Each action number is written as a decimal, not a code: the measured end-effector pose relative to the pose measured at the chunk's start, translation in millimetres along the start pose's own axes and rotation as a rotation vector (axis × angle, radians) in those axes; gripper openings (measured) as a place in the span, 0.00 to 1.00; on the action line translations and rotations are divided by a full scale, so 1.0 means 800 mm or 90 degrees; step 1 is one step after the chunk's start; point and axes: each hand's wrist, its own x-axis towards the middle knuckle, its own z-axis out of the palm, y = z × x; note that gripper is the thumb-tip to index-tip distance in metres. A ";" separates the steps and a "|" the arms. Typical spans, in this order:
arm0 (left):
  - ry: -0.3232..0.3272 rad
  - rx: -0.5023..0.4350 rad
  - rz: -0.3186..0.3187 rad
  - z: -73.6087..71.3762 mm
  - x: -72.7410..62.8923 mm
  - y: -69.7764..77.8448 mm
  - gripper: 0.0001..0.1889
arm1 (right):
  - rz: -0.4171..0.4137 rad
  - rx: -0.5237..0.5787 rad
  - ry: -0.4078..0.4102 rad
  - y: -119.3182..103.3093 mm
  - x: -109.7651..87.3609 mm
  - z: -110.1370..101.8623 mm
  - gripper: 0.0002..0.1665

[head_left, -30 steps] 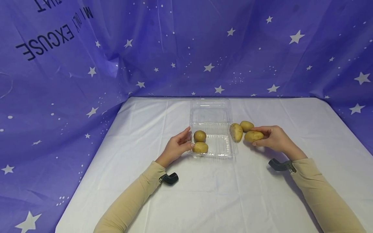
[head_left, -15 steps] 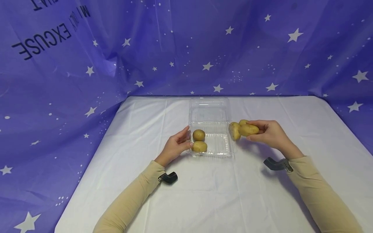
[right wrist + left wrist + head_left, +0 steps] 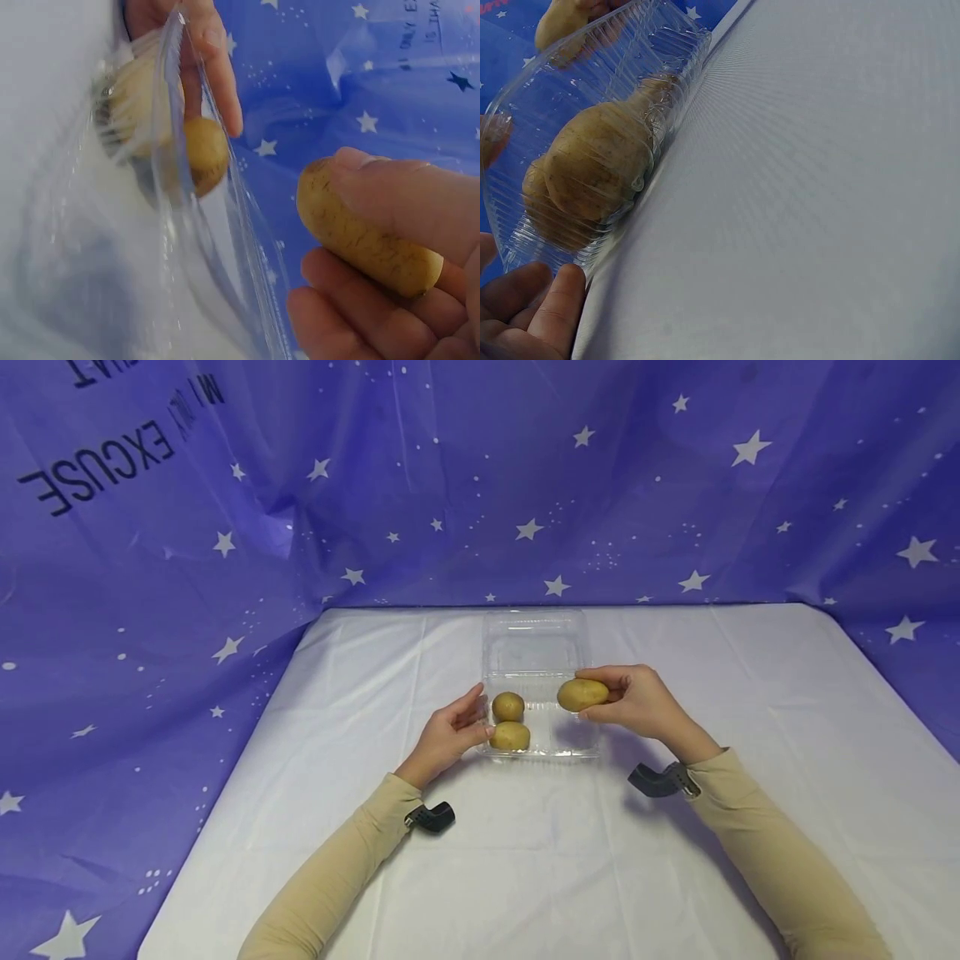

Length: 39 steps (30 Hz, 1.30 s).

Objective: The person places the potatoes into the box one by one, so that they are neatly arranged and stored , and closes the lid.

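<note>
In the head view, a clear plastic clamshell box [image 3: 542, 717] lies with its lid [image 3: 536, 643] folded back. Two potatoes sit inside along its left side, a round one [image 3: 508, 706] behind a longer one [image 3: 510, 736]. My left hand [image 3: 446, 739] touches the box's left wall with extended fingers, its thumb at the rim by the nearer potato. Over the right half of the box, my right hand [image 3: 641, 700] pinches another potato [image 3: 582, 695] between thumb and fingers. The right wrist view shows that potato [image 3: 367, 232] gripped by its sides, above and beside the box wall.
A white cloth [image 3: 525, 860] covers the table, with a purple star-print sheet [image 3: 480, 485] hanging behind and to the left. The spot just right of the box, where two loose potatoes lay, is hidden behind my right hand.
My right hand has carried its potato leftward, from beside the two loose potatoes to over the box, and now covers those two. The left hand stays at the box's left side.
</note>
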 end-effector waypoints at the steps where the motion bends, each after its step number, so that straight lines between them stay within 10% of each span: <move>1: 0.001 0.002 0.002 0.000 0.000 0.000 0.39 | 0.000 -0.002 -0.003 0.000 0.003 0.004 0.35; 22: -0.001 0.009 -0.005 -0.003 0.000 -0.003 0.40 | -0.084 -0.303 0.030 0.000 0.034 0.068 0.32; 39: -0.007 -0.007 0.010 -0.001 0.001 -0.003 0.40 | -0.065 -0.310 -0.038 -0.005 0.038 0.081 0.33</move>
